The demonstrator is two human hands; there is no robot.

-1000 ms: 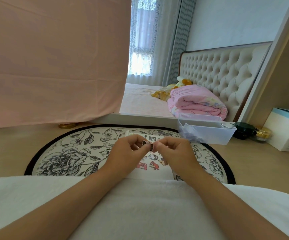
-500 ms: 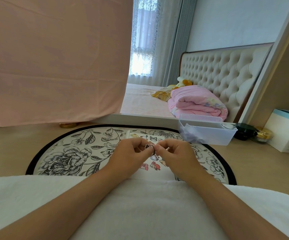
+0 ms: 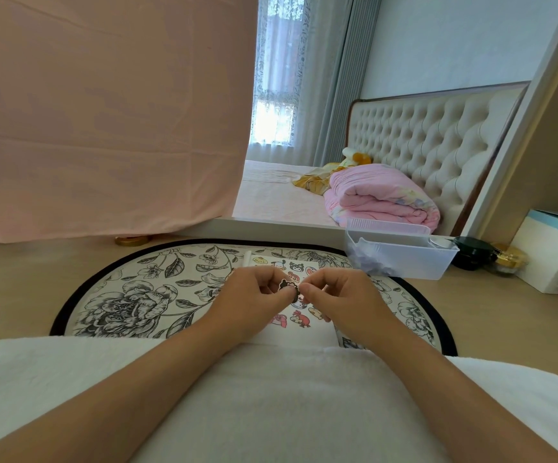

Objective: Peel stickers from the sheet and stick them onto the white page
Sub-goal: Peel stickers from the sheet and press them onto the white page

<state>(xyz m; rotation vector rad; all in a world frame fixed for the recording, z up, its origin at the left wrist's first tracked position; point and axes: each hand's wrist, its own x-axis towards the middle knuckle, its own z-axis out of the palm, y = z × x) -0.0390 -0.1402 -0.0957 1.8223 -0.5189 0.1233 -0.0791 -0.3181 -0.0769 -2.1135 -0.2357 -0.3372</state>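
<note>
Both hands had come a little lower and nearer to the body than a second before, and the small dark sticker (image 3: 287, 286) between them had turned slightly. It was pinched between the thumb and first finger of the left hand (image 3: 254, 297), while the fingertips of the right hand (image 3: 339, 297) were closed at its right edge; the other fingers of both hands were curled in. The sticker hung in the air just above the white page (image 3: 299, 332), which lay on the round flowered mat (image 3: 130, 295). I judged that the backing was being picked away from the sticker, though this was too small to see surely. To do this step well, the left hand should hold only the edge, so the glue side touches no skin, and the right hand should pull slowly and flat. The sticker looked like a small dark cartoon head with ears, thin and easy to bend. On the page several colourful cartoon stickers (image 3: 299, 320) were already lying, partly hidden by the hands
</note>
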